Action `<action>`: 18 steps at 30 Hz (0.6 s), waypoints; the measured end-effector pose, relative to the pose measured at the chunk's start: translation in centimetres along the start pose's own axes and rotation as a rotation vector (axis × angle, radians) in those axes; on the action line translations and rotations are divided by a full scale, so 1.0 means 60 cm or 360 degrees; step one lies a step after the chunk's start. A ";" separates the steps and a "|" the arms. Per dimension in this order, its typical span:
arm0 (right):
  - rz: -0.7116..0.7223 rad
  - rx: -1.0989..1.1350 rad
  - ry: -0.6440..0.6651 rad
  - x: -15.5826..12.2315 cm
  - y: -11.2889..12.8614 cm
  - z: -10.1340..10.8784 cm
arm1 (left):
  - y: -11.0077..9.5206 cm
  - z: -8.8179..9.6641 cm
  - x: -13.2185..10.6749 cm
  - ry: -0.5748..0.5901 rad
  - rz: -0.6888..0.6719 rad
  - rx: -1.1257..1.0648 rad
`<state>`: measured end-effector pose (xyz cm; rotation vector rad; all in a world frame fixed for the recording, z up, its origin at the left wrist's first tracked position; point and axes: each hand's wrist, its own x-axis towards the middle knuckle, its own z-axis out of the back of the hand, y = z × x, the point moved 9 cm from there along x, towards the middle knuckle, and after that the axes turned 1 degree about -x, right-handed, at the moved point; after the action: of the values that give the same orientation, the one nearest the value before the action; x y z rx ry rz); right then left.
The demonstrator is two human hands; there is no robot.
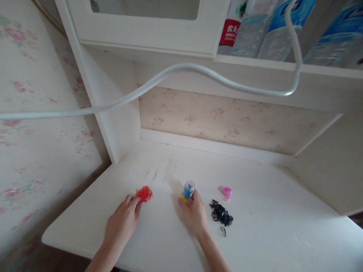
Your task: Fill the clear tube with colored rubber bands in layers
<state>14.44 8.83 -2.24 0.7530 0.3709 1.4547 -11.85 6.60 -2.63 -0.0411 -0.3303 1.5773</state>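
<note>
Near the front edge of the white surface we have both hands down, well apart from each other. Our left hand lies palm down toward the left. Its fingers are stretched out and loose, closed on nothing, and their tips touch the near edge of a small heap of red elastic bands. Our right hand sits toward the middle, its fingers wrapped about the lower part of a small clear bottle. The bottle stands upright on the surface with blue showing inside and something yellow at its foot; we cannot tell whether it has a cap on. Just right of that hand lies a heap of black elastic bands, and one stray black band lies just on the near side, apart from the heap. Beyond the black heap, to the right of the bottle, rests a small pink object, too small for us to name. As things lie, red and black sit in separate heaps on either side of the bottle. Neither heap is inside it, and only the blue and yellow show within or against it. Above, a white cable loops across the view, and water bottles stand on the far shelf.
</note>
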 end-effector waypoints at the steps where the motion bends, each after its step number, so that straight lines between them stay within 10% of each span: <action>1: -0.0016 0.0044 -0.0003 -0.006 -0.001 0.002 | 0.000 -0.001 0.002 0.0000 -0.0028 -0.0001; 11: -0.0104 0.0107 0.0014 -0.040 -0.002 0.013 | -0.002 0.022 0.010 -0.0233 -0.0037 -0.0325; 18: -0.0137 0.0092 0.0081 -0.043 0.007 0.018 | -0.126 0.062 0.020 0.0079 -0.0116 -0.1302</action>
<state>14.51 6.06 -1.71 0.7389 0.4805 1.3891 -5.42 7.07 2.89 -0.6890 -0.9069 1.2767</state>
